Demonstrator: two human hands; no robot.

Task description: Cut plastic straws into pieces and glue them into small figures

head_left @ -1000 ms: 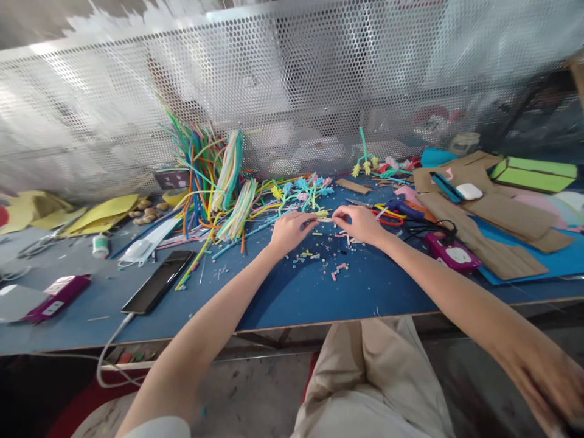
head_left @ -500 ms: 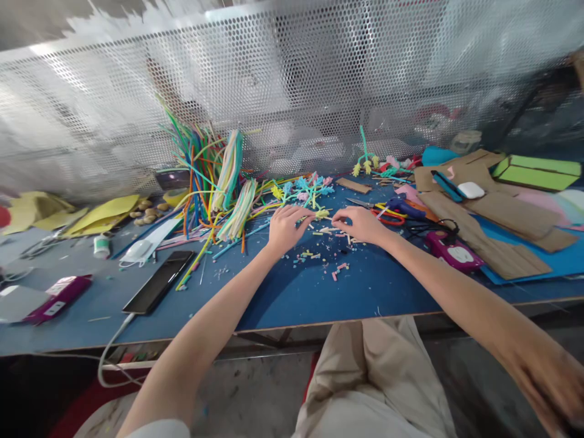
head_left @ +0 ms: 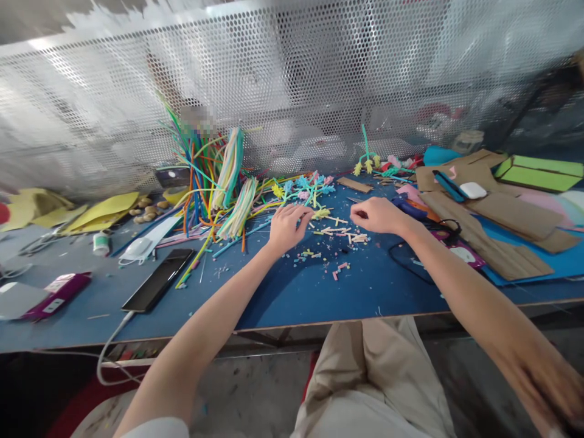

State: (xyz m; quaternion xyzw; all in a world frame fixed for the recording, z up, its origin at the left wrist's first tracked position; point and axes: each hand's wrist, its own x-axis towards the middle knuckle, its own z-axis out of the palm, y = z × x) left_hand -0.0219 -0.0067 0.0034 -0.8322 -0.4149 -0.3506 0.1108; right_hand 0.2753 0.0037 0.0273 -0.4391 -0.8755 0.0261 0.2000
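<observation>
My left hand [head_left: 287, 227] is closed, thumb and forefinger pinching a small yellow fuzzy pipe-cleaner piece [head_left: 322, 213]. To its right my right hand [head_left: 378, 215] curls into a loose fist above the table; whatever its fingers hold, if anything, is hidden. Behind that hand, partly covered, lie a dark blue glue gun [head_left: 409, 207] and a scissors tip [head_left: 353, 200]. Between and in front of my hands are short pale sticks [head_left: 335, 230] and small coloured pipe-cleaner scraps [head_left: 310, 253]. Blue and pink pipe-cleaner flowers [head_left: 308, 184] lie just beyond.
Pipe-cleaner bundles [head_left: 229, 164] stand at the back left, before a perforated metal screen [head_left: 319, 79]. A phone [head_left: 159, 281] with a white cable lies front left. Cardboard pieces [head_left: 479, 234] and a green box [head_left: 538, 172] fill the right. A black cord [head_left: 401, 258] loops near my right forearm.
My right hand has moved right, away from the yellow piece, and now covers part of the scissors and glue gun. A black cord has shifted leftward under my forearm. My left hand stays put.
</observation>
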